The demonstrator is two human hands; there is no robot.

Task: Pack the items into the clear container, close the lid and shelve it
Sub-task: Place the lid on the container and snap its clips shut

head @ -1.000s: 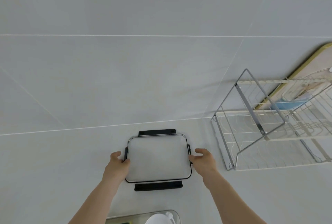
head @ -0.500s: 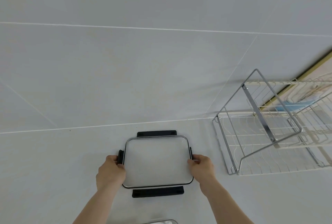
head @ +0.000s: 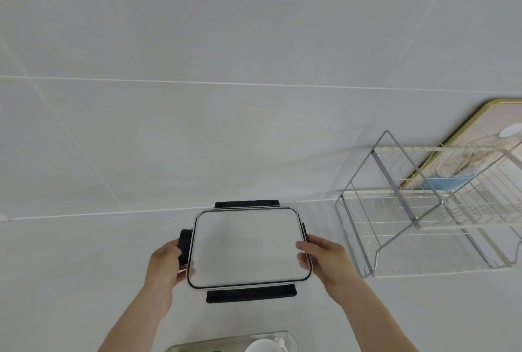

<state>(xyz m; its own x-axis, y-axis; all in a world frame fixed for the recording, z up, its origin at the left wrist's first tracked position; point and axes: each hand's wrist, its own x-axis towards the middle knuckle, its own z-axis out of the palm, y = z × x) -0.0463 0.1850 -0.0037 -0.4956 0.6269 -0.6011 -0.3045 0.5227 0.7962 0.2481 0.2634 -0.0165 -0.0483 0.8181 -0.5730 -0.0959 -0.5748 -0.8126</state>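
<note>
head | lid (head: 248,247) held flat above worktop (head: 70,281), between both hands | left hand (head: 166,262) gripped left edge at black clip | right hand (head: 324,255) pinched right edge | container (head: 231,341) at bottom edge, near | wire rack (head: 429,216) right

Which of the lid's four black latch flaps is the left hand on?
The left-side flap: the left hand grips it. The far flap and near flap are untouched; the right-side one sits just above the right hand.
</note>
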